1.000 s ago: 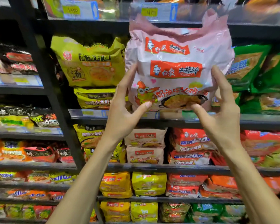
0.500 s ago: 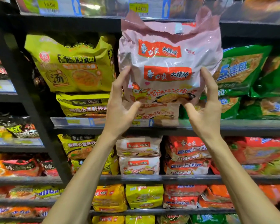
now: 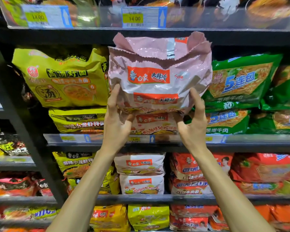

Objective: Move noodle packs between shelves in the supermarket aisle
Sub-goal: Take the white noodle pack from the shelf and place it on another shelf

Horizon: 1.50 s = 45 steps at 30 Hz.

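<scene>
A big pink noodle pack [image 3: 159, 76] with orange labels stands upright in the middle of the upper shelf [image 3: 258, 139], resting on another pink pack [image 3: 155, 123] lying flat beneath it. My left hand [image 3: 117, 119] grips its lower left side, thumb on the front. My right hand [image 3: 193, 121] grips its lower right side. Two more pink packs [image 3: 140, 174] are stacked on the shelf below, between my forearms.
Yellow packs [image 3: 60, 77] sit left of the pink pack and green packs [image 3: 241, 91] right of it. Red packs [image 3: 199, 174] fill the lower shelf at the right. Clear price strips [image 3: 134, 18] run along each shelf front. A black upright post [image 3: 28, 131] stands at the left.
Both hands have lowered the pink pack into the shelf gap until it rests on the flat pack. The camera view has shifted upward and to the left.
</scene>
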Tool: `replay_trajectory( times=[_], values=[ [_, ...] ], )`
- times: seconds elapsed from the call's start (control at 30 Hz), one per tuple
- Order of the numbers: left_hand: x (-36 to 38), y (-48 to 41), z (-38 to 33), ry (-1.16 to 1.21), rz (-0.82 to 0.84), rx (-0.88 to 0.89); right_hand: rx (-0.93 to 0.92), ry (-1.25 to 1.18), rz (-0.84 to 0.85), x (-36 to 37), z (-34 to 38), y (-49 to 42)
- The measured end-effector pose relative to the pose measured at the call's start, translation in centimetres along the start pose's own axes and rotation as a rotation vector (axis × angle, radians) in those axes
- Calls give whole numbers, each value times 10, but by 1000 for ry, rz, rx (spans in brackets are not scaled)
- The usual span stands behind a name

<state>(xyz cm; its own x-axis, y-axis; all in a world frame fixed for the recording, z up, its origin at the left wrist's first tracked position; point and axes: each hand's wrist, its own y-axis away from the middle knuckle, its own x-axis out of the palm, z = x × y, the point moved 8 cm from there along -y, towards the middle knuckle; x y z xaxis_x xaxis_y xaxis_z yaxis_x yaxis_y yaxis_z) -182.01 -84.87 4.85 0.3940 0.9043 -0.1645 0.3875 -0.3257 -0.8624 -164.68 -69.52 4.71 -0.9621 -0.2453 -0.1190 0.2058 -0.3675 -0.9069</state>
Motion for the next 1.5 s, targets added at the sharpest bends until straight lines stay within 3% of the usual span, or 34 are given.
replay_trajectory(
  times=[0.33, 0.83, 1.17, 1.5],
  values=[
    [-3, -5, 14, -95, -26, 7, -87, 44, 55, 13, -9, -10],
    [-2, -33, 8, -279, 33, -66, 92, 194, 185, 19, -16, -40],
    [-6, -27, -3, -258, -148, -56, 176, 231, -30, 20, 1, -30],
    [-7, -17, -3, -249, -90, -104, 221, 260, 54, 19, -3, -31]
  ],
)
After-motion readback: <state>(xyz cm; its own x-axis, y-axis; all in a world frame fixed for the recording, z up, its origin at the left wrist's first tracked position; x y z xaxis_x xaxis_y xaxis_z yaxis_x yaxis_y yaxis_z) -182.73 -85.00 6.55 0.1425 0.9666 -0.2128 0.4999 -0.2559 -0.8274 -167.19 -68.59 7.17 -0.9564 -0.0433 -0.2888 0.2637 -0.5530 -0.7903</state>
